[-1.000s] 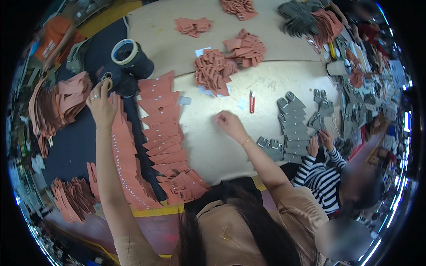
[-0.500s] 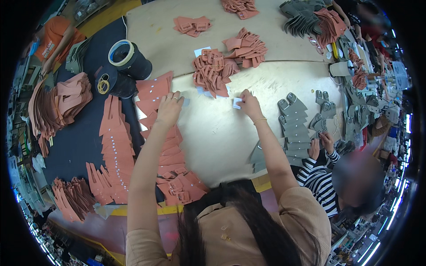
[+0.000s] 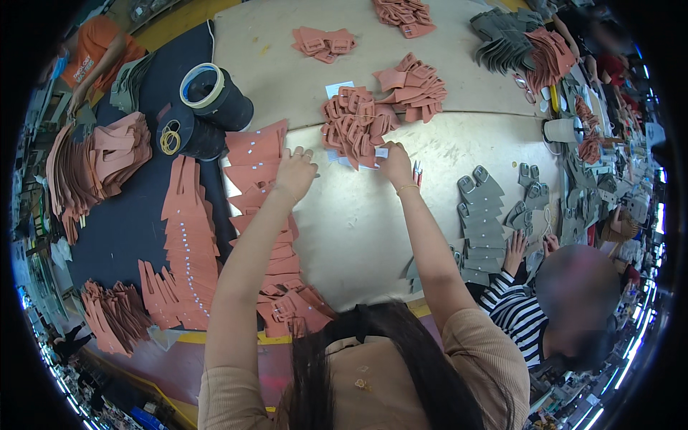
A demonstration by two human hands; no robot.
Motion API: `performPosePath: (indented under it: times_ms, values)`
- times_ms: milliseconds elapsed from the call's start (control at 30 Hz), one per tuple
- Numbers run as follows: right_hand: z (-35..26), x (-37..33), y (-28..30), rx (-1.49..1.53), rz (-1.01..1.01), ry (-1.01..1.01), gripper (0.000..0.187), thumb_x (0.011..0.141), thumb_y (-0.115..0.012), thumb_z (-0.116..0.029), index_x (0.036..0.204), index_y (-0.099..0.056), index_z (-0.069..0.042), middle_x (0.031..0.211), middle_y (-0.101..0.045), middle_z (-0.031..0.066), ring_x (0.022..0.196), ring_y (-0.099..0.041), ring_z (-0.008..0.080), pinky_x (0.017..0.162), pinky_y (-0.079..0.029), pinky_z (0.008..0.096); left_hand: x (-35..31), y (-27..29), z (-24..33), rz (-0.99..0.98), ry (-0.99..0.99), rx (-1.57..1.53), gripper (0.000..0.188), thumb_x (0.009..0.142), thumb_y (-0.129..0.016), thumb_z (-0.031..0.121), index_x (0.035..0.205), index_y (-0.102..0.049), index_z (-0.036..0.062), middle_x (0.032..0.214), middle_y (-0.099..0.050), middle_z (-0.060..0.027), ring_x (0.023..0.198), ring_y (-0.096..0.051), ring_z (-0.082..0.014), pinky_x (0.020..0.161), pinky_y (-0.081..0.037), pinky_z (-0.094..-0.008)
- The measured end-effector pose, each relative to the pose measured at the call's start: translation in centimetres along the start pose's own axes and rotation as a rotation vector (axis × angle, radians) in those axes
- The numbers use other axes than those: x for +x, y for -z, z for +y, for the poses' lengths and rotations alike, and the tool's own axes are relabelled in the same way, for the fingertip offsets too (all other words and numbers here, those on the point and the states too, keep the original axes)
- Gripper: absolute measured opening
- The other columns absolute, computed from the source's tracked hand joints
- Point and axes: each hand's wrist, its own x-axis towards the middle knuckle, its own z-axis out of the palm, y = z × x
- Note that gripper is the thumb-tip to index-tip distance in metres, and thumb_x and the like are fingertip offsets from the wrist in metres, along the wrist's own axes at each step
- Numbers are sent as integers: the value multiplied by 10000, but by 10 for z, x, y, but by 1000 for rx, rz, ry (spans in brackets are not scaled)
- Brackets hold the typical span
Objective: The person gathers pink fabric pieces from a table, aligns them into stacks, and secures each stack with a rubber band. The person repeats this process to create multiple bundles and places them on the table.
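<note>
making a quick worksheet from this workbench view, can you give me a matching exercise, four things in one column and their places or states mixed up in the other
1. left hand
2. right hand
3. yellow bands
4. grey buckled pieces

A. on the end of the nearer black tub
B. laid overlapping near a co-worker's striped sleeves
C. between the black tub and the right hand
D. has a small white slip at the fingertips

Pairs: 1-C, 2-D, 3-A, 4-B

Pretty bright tbh, soft glare on the worktable (image 3: pixel 351 236), strip lights (image 3: pixel 640 315) blown out past its right edge, fisheye bending hard into black, co-worker's head (image 3: pixel 577 304) blurred.
</note>
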Motion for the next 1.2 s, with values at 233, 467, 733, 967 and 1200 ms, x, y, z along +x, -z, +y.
performPosePath:
  times_ms: [233,467,733,967,1200]
  values:
    - [2,6,-1,-67,15,101,339,705,-749,-84,1016,-620,-46,1006,-624,180,925,-627,357,808,-504,422,-9,-6,40,147,-288,-156,162,846,-568,139,862,-715,74,1330,-525,-114,1309,-415,-268,1068,-328,-425]
    - [14,25,13,83,-169,-55,302,699,-765,-117,982,-696,-37,916,-703,164,836,-679,309,759,-527,366,6,2,47,120,-188,-222,159,857,-595,171,855,-698,51,1401,-459,-151,1342,-385,-290,1119,-282,-470]
    - [47,-11,24,375,-184,-247,273,735,-737,-72,995,-700,3,853,-704,105,740,-660,167,685,-515,290,9,7,48,36,-148,-257,178,890,-575,184,901,-699,57,1450,-421,-142,1379,-346,-261,1131,-254,-477]
    - [41,-101,52,594,-291,-388,223,827,-684,-38,1047,-669,-5,878,-678,41,721,-611,96,626,-484,237,-10,5,64,144,65,-488,159,876,-576,151,930,-686,49,1425,-436,-175,1268,-476,-328,1030,-391,-488]
    - [-6,-162,32,1187,-518,-461,202,888,-657,-80,1060,-586,0,898,-657,61,736,-642,129,626,-524,248,-91,-17,100,112,626,-2061,337,897,-546,65,1225,-491,14,1234,-564,-148,1070,-622,-277,848,-542,-389]
